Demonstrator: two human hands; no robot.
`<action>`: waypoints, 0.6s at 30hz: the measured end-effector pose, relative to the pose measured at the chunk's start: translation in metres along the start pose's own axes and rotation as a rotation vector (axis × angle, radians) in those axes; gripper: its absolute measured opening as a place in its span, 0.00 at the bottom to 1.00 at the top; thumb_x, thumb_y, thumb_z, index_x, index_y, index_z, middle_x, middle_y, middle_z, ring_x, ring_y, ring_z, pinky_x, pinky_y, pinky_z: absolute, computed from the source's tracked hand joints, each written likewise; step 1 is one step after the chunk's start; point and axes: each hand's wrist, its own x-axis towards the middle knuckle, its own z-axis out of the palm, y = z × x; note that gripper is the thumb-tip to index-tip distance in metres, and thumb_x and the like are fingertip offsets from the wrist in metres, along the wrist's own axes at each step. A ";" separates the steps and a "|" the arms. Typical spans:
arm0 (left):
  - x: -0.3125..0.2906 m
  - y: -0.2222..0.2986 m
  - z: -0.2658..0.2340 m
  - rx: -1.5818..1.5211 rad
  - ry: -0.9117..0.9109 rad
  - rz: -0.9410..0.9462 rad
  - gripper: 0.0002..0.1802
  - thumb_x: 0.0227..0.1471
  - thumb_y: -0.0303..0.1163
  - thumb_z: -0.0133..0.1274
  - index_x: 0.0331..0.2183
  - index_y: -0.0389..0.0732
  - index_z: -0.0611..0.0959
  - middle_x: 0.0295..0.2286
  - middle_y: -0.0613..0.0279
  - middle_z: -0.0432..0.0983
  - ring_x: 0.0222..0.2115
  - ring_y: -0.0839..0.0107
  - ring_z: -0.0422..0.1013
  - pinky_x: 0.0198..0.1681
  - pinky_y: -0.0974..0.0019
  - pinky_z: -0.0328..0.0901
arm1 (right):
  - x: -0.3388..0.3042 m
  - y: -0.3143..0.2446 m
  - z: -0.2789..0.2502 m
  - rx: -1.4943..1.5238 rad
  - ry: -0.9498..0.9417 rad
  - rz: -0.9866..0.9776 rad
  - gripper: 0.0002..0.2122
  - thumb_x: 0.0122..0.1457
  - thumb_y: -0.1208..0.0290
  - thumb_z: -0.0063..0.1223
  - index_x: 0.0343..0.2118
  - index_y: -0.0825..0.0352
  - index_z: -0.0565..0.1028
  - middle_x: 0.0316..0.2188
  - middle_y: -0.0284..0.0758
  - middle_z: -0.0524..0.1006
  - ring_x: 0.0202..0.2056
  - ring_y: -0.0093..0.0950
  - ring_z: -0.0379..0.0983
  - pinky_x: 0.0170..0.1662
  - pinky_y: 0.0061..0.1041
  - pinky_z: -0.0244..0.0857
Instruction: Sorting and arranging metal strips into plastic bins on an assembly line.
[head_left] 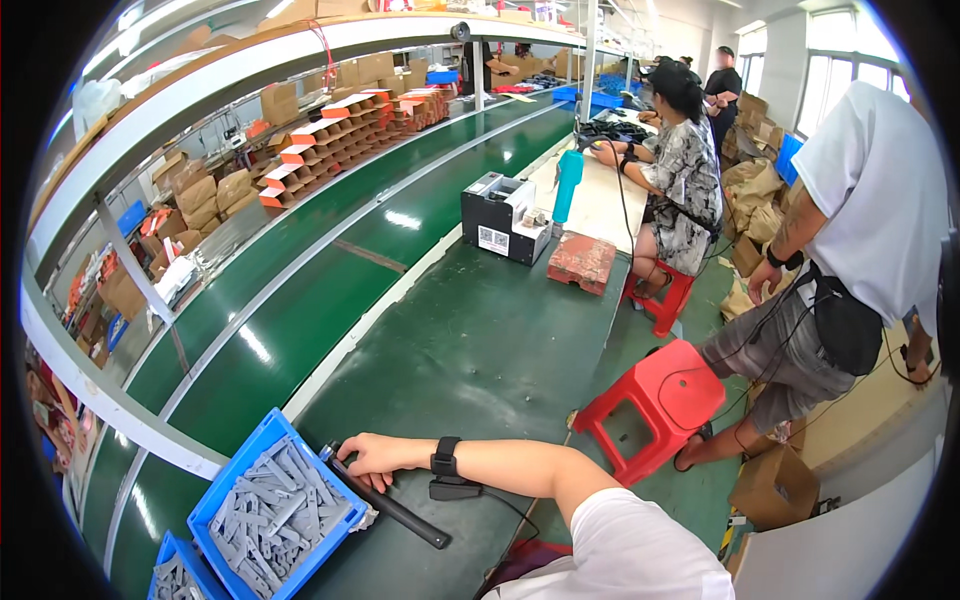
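White sleeve and bare forearm lie nearest the camera, reaching across to a black rod that lies aslant on the green tabletop, its far end just beside the rim of a blue bin. Of the two hands, only the right hand shows: its fingers are part-curled at the rod's far end, apparently touching it, but how firmly they close cannot be told. The left hand is out of view, so its state cannot be told either. Holding so near one end probably leaves the long remainder heavy and apt to swing; a grip closer to the middle, thumb opposing the fingers, should be steadier. Raising the rod's bin-side end first, straight up, would likely keep it from knocking the rim or catching the loose grey parts heaped inside. A second blue bin sits beside the first. On the wrist is a black wristband, with a small black box and a cable close by; leaving that cable slack and clear of the rod seems wise. Farther along stand a box-shaped machine, a red block and an upright teal cylinder, all well apart from the rod.
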 end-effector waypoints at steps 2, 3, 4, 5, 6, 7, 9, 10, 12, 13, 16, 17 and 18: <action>0.007 -0.010 -0.003 -0.527 -0.150 0.153 0.41 0.39 0.34 0.63 0.56 0.44 0.66 0.51 0.56 0.68 0.46 0.58 0.69 0.47 0.56 0.67 | -0.003 0.001 -0.002 0.004 0.001 -0.006 0.22 0.53 0.73 0.46 0.51 0.77 0.61 0.20 0.39 0.75 0.15 0.25 0.72 0.13 0.18 0.62; 0.010 -0.010 -0.004 -0.527 -0.149 0.157 0.41 0.39 0.34 0.63 0.56 0.44 0.66 0.51 0.56 0.68 0.46 0.58 0.69 0.47 0.56 0.67 | -0.005 0.000 -0.005 0.008 0.005 0.000 0.22 0.53 0.73 0.46 0.51 0.76 0.62 0.20 0.39 0.75 0.15 0.25 0.72 0.13 0.18 0.62; 0.012 -0.007 -0.005 -0.695 -0.148 0.240 0.40 0.40 0.31 0.62 0.56 0.44 0.65 0.53 0.55 0.66 0.49 0.61 0.67 0.50 0.57 0.63 | -0.009 -0.001 -0.008 0.011 0.010 0.005 0.22 0.54 0.72 0.45 0.51 0.76 0.62 0.19 0.39 0.75 0.15 0.25 0.72 0.13 0.18 0.62; 0.014 -0.007 -0.003 -0.862 -0.151 0.320 0.40 0.42 0.29 0.60 0.57 0.44 0.64 0.54 0.55 0.64 0.52 0.64 0.64 0.54 0.58 0.59 | -0.010 0.001 -0.009 0.012 0.012 0.007 0.22 0.54 0.72 0.45 0.51 0.76 0.62 0.19 0.39 0.75 0.15 0.25 0.72 0.13 0.18 0.62; 0.016 -0.007 0.003 -0.865 -0.153 0.322 0.40 0.42 0.29 0.60 0.57 0.44 0.64 0.54 0.55 0.64 0.52 0.64 0.64 0.54 0.58 0.59 | -0.011 0.001 -0.012 0.012 0.015 0.010 0.22 0.53 0.72 0.46 0.51 0.76 0.62 0.19 0.39 0.75 0.15 0.25 0.72 0.13 0.17 0.62; 0.017 -0.008 0.011 -0.892 -0.184 0.301 0.39 0.44 0.30 0.59 0.58 0.44 0.63 0.54 0.55 0.64 0.53 0.65 0.62 0.56 0.57 0.56 | -0.012 0.002 -0.015 0.009 0.017 0.014 0.22 0.53 0.72 0.46 0.51 0.76 0.62 0.19 0.39 0.75 0.15 0.24 0.72 0.13 0.17 0.62; 0.014 -0.009 0.008 -0.695 -0.188 0.329 0.37 0.47 0.32 0.55 0.58 0.44 0.62 0.53 0.53 0.64 0.54 0.63 0.61 0.58 0.55 0.52 | -0.014 -0.002 -0.015 0.005 0.021 0.014 0.21 0.53 0.72 0.46 0.50 0.75 0.63 0.19 0.38 0.75 0.15 0.24 0.72 0.13 0.17 0.62; 0.014 -0.007 -0.007 -0.465 -0.172 0.358 0.37 0.48 0.33 0.54 0.59 0.43 0.61 0.54 0.51 0.64 0.54 0.60 0.61 0.58 0.53 0.51 | -0.011 -0.007 -0.008 0.002 0.005 0.014 0.21 0.53 0.72 0.47 0.50 0.75 0.64 0.19 0.38 0.76 0.15 0.24 0.72 0.13 0.17 0.62; 0.003 -0.082 0.077 -0.440 -0.164 0.248 0.42 0.36 0.40 0.58 0.55 0.37 0.64 0.50 0.42 0.63 0.50 0.45 0.60 0.55 0.50 0.54 | -0.007 -0.012 -0.001 0.019 -0.029 -0.022 0.20 0.54 0.70 0.49 0.49 0.73 0.65 0.20 0.36 0.76 0.15 0.22 0.71 0.14 0.17 0.62; -0.023 -0.180 0.151 -0.463 -0.220 0.102 0.56 0.24 0.46 0.63 0.57 0.38 0.61 0.52 0.40 0.58 0.52 0.40 0.55 0.57 0.47 0.50 | -0.001 -0.016 0.010 0.048 -0.092 -0.072 0.20 0.56 0.69 0.49 0.50 0.72 0.65 0.20 0.35 0.75 0.15 0.20 0.70 0.15 0.17 0.60; -0.003 -0.081 0.090 -0.546 -0.289 0.018 0.51 0.29 0.35 0.64 0.57 0.39 0.61 0.52 0.43 0.60 0.54 0.46 0.54 0.57 0.52 0.52 | -0.004 -0.017 0.009 0.011 -0.018 0.077 0.21 0.57 0.69 0.49 0.52 0.71 0.63 0.18 0.31 0.73 0.15 0.17 0.68 0.15 0.14 0.58; 0.000 -0.082 0.090 -0.541 -0.219 0.092 0.50 0.30 0.35 0.64 0.57 0.41 0.60 0.51 0.44 0.61 0.54 0.48 0.56 0.57 0.53 0.52 | -0.003 -0.011 0.012 0.011 0.055 0.052 0.19 0.57 0.70 0.49 0.51 0.71 0.65 0.17 0.30 0.73 0.15 0.16 0.67 0.15 0.13 0.56; 0.007 -0.073 0.081 -0.617 -0.182 0.159 0.49 0.31 0.34 0.65 0.57 0.41 0.61 0.51 0.45 0.62 0.54 0.49 0.57 0.57 0.54 0.52 | -0.008 -0.020 0.010 0.011 0.055 0.076 0.18 0.55 0.71 0.49 0.49 0.72 0.67 0.19 0.32 0.74 0.16 0.18 0.69 0.16 0.15 0.61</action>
